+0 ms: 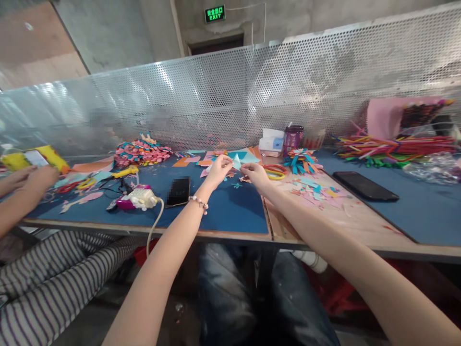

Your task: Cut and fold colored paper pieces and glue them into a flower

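Between my two hands is a small folded piece of light blue paper (236, 162), held up over the blue table mat (230, 211). My left hand (218, 171), with a beaded bracelet (199, 204) on its wrist, pinches the paper's left side. On the other side, the fingertips of my right hand (255, 174) close on its lower right edge. Just behind lie flat sheets of orange, pink and blue paper (254, 153). Small blue paper scraps (236, 185) rest on the mat below my fingers.
A phone (178, 191) and a power strip (139, 198) with a cable lie left; a dark phone (365, 186) lies right. Cut paper pieces (317, 190), scissors (275, 171), a tissue pack (271, 142) and a purple cup (293, 137) are near. A co-worker's hands (39, 178) work at far left.
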